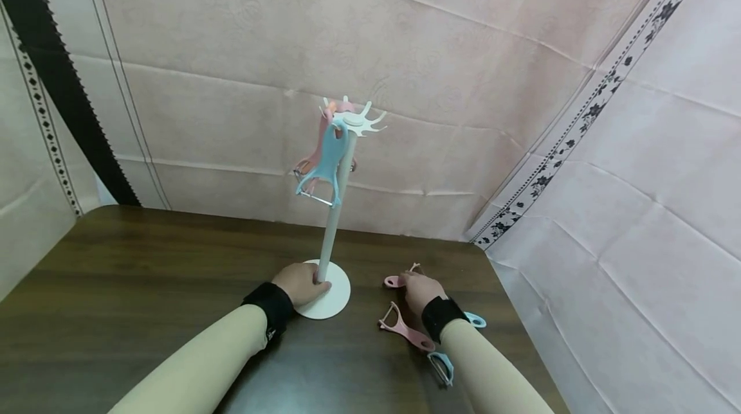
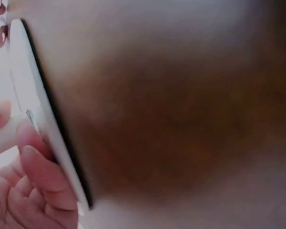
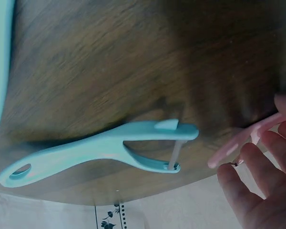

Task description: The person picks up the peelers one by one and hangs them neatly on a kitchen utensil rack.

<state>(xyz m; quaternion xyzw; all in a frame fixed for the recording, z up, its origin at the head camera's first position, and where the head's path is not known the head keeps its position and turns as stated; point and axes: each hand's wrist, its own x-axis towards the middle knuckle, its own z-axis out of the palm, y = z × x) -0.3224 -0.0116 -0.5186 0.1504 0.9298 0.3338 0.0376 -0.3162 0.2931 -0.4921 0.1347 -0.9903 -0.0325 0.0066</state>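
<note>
A white stand (image 1: 338,215) with a round base (image 1: 336,295) and a ring of hooks on top stands upright on the table. My left hand (image 1: 298,282) grips the pole low down, just over the base; in the left wrist view its curled fingers (image 2: 43,176) lie along the base's edge. On the hooks hang a light blue peeler (image 1: 332,160) and pink peelers behind it. Right of the stand, my right hand (image 1: 421,292) holds a pink peeler (image 3: 233,145) between thumb and fingers, low at the tabletop. A blue peeler (image 3: 95,145) lies beside that hand.
Nearer the front, another pink peeler (image 1: 408,332) and a second blue peeler (image 1: 442,369) lie on the dark wooden table (image 1: 145,311). Pale patterned cloth (image 1: 231,112) hangs behind and at both sides. The table's right edge runs close past the right forearm.
</note>
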